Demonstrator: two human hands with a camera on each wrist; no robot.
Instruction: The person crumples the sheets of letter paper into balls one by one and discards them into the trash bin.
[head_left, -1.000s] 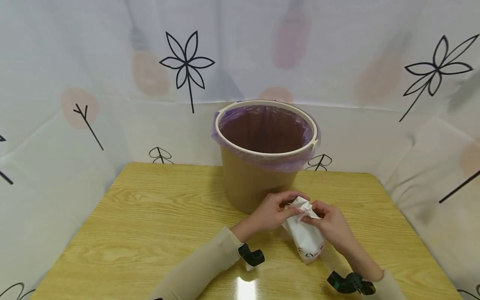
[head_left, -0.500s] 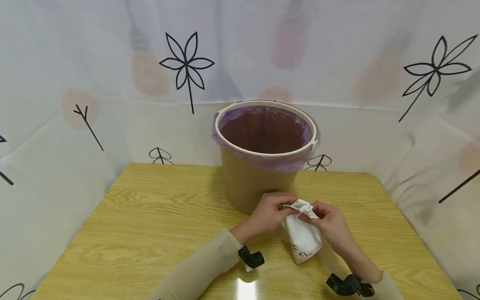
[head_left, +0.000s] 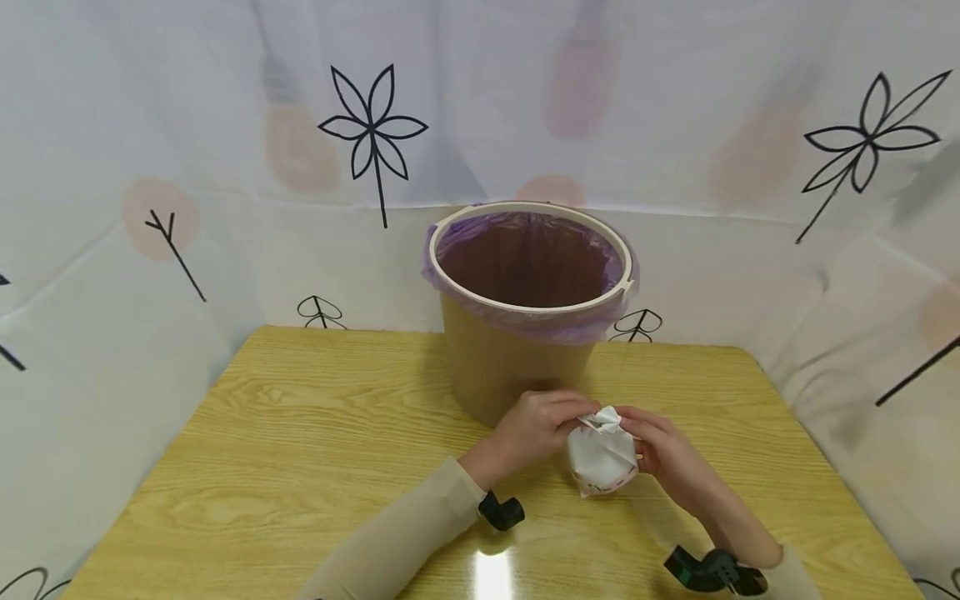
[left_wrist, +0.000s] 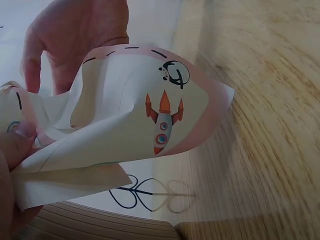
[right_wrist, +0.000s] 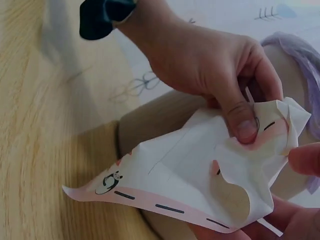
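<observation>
A white sheet of paper (head_left: 602, 460) with a pink border, loosely folded and creased, is held up in front of the bin. A printed rocket and panda show on the paper (left_wrist: 120, 107) in the left wrist view. My left hand (head_left: 528, 429) pinches its upper left part, the thumb (right_wrist: 245, 125) lying on top. From the other side my right hand (head_left: 675, 462) holds the upper right edge. Its fingertips (right_wrist: 305, 159) meet a fold there, and other fingers pass behind the paper, partly hidden.
A beige bin (head_left: 491, 367) stands upright at the back of the wooden table (head_left: 300, 433), just beyond my hands. A purple bag (head_left: 562, 331) lines it, folded over under the pale rim. A patterned white cloth (head_left: 225, 108) hangs behind and along both sides.
The paper hung longer and lower before; now its lower end is drawn up and it looks shorter and rounder. My right hand's fingers have shifted from pinching the top to its right side.
</observation>
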